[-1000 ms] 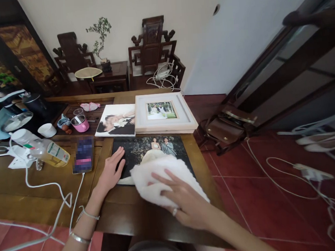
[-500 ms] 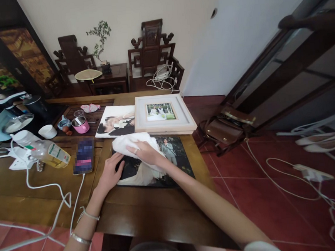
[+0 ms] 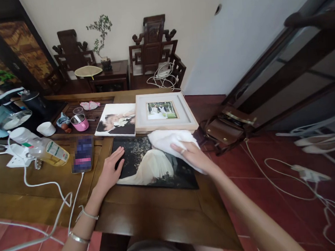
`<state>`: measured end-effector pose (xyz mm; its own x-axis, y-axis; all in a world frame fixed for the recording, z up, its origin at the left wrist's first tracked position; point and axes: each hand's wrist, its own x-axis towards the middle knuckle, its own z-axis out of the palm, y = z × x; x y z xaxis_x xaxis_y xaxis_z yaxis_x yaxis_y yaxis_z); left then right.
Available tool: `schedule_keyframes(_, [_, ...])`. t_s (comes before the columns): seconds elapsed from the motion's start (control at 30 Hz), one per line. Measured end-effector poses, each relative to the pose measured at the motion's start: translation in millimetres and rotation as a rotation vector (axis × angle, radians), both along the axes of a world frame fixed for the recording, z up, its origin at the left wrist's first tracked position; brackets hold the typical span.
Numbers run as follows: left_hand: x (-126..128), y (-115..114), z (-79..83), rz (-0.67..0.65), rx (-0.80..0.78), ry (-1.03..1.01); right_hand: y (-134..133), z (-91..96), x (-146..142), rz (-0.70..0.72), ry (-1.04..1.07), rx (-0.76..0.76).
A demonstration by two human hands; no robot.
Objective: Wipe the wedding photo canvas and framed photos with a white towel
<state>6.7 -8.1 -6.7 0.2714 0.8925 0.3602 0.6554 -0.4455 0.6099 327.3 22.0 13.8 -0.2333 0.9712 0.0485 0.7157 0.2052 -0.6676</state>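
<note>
A dark wedding photo panel (image 3: 137, 155) lies flat on the wooden table (image 3: 151, 212). Over its upper right part is a white cloth (image 3: 165, 141), with my right hand (image 3: 188, 151) closed on it and pressing it down; the cloth hides the panel's top right corner. My left hand (image 3: 112, 169) rests flat at the panel's left edge, fingers stretched and holding nothing. Just behind the panel lie a smaller photo print (image 3: 120, 121) with a white margin and a pale wooden picture frame (image 3: 167, 123) holding a wedding picture.
At left are a phone (image 3: 83, 155) on a charging cable, a bottle (image 3: 53, 152) of yellow liquid, a power strip (image 3: 15, 157), a white cup (image 3: 46, 129) and a pink mug (image 3: 80, 124). White cables cross the table's left edge. A brown bag (image 3: 222, 129) sits beyond the right edge.
My right hand has slid the white cloth rightward across the panel, uncovering its upper left and the dress, and covering the suited figure. My left hand stays at the left edge.
</note>
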Motion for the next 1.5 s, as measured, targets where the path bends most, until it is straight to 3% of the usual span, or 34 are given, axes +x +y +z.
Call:
schedule_keyframes(0.13, [-1, 0, -1.0, -0.001, -0.004, -0.006, -37, -3.7, 10, 0.054, -0.072, 0.074])
schedule_keyframes(0.3, [-2, -1, -0.7, 0.003, -0.062, 0.058, -114, 13.4, -12, 0.435, -0.127, 0.152])
schedule_keyframes(0.4, [-2, -1, 1.0, -0.004, -0.098, 0.096, -133, 25.8, -19, 0.583, -0.129, 0.106])
schedule_keyframes(0.5, [-3, 0, 2.5, -0.014, -0.106, 0.092, -113, 25.7, -14, 0.485, -0.109, 0.047])
schedule_keyframes(0.7, [-6, 3, 0.1, -0.022, -0.111, 0.041, -24, 3.8, 8, 0.155, -0.098, -0.047])
schedule_keyframes(0.8, [-7, 4, -0.2, -0.012, -0.139, 0.01, 3, 0.0, 9, 0.05, -0.088, -0.051])
schedule_keyframes(0.93, [-6, 5, 1.4, -0.015, -0.14, -0.058, -12, 2.3, 0, 0.111, -0.141, 0.03])
schedule_keyframes(1.13, [-3, 3, 1.0, 0.001, -0.094, -0.019, -106, 19.0, -11, 0.434, -0.175, 0.089])
schedule_keyframes(1.23, [-3, 3, 1.2, 0.007, -0.087, 0.02, -131, 26.5, -15, 0.568, -0.154, 0.097])
schedule_keyframes(1.33, [-3, 2, 2.2, 0.003, -0.088, 0.043, -123, 23.4, -17, 0.538, -0.139, 0.131])
schedule_keyframes(1.5, [-4, 2, 2.9, -0.01, -0.107, 0.049, -54, 8.3, -24, 0.318, -0.173, 0.183])
